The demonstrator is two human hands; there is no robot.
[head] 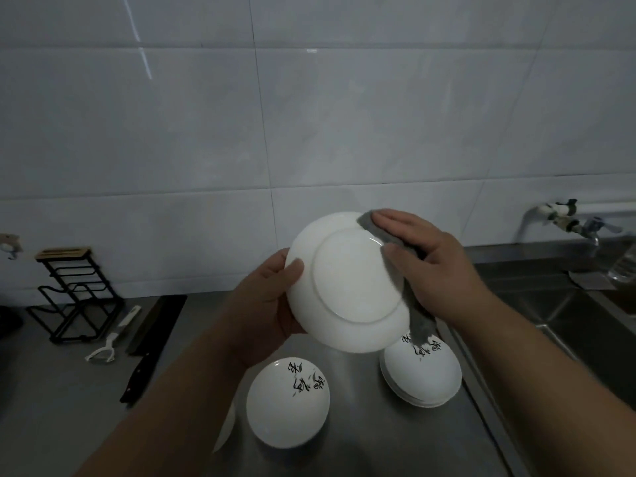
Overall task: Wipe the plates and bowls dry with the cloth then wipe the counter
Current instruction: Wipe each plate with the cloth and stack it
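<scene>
I hold a white plate (347, 284) up over the counter, its underside facing me. My left hand (265, 301) grips its left rim, thumb on the back. My right hand (426, 266) presses a grey cloth (418, 321) against the plate's upper right rim, fingers straight over the cloth; the cloth's tail hangs down past the plate. Below on the steel counter (371, 438) stand a white bowl with black script (288, 402) and, to its right, a stack of similar white dishes (421, 373). A sliver of another white dish (225, 432) shows beside my left forearm.
A black rack (74, 294), a white peeler (115, 335) and a black-handled knife (148, 349) lie at the left. The steel sink (585, 325) opens at the right under a wall tap (568, 218). A clear bottle (624, 263) stands at the far right. Tiled wall behind.
</scene>
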